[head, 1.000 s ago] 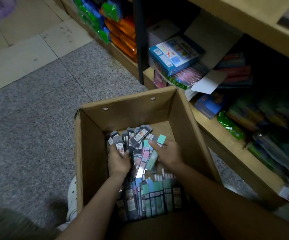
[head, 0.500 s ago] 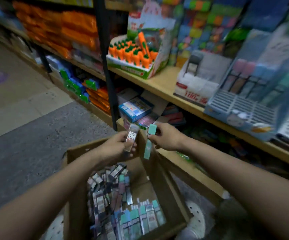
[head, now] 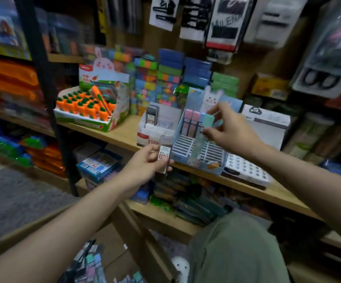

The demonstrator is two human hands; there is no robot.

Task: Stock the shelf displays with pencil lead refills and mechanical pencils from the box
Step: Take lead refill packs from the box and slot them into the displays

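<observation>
Mint-capped lead refill case [head: 203,132]: pinched by the right hand [head: 230,129], long axis upright with a slight lean, cap up, directly over the blue rabbit display tray [head: 188,148], beside the pink and blue cases already slotted at its back row.

Clear 0.7 lead refill case [head: 165,154]: gripped upright by the left hand [head: 145,166], in front of the tray's left edge, below the white display box [head: 155,129].

Right hand is nearer the tray's slots.

Cardboard box [head: 137,237]: below the tray, on the floor, still holding refills.
</observation>
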